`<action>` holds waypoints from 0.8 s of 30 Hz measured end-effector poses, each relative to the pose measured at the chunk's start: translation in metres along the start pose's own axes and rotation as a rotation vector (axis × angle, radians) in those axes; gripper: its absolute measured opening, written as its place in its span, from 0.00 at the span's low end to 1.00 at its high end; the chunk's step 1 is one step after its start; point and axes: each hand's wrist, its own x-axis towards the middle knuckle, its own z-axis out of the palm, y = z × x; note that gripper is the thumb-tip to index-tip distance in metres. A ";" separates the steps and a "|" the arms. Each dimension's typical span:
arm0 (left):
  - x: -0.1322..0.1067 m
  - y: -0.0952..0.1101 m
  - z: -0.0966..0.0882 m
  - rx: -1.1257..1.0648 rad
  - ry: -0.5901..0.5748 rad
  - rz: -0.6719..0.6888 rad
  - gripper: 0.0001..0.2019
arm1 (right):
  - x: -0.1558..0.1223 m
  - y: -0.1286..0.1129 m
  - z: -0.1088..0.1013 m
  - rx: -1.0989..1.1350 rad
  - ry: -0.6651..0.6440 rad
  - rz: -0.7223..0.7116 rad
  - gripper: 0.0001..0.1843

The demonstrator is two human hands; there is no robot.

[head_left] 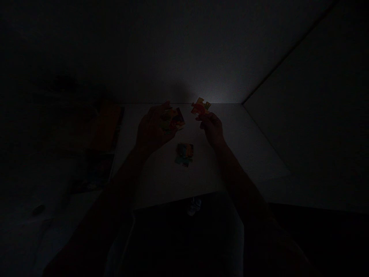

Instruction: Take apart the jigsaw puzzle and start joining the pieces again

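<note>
The picture is very dark. Between the thumb and fingers of my right hand is a red and yellow jigsaw puzzle piece, raised near the far edge of the table. My left hand is curled around several colourful puzzle pieces, their outlines partly hidden by the fingers. A gap separates the two hands. Nearer to me, a green, blue and orange puzzle piece lies on the white table; whether it is one piece or a few joined is hard to tell.
Behind the table rises a wall, and another wall meets it at the right. Left of my left hand stands an orange-brown object, with a dark flat picture-like item below it. The table's front edge is close to my forearms.
</note>
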 end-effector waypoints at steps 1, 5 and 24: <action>0.000 0.001 0.000 -0.005 -0.008 -0.016 0.40 | 0.000 0.001 -0.001 -0.018 -0.001 0.004 0.33; 0.001 0.001 0.000 0.003 -0.028 -0.074 0.40 | 0.002 0.003 -0.004 -0.095 -0.004 -0.013 0.30; -0.001 -0.010 0.006 -0.021 0.151 0.042 0.42 | 0.035 0.027 -0.101 -0.676 0.455 0.032 0.25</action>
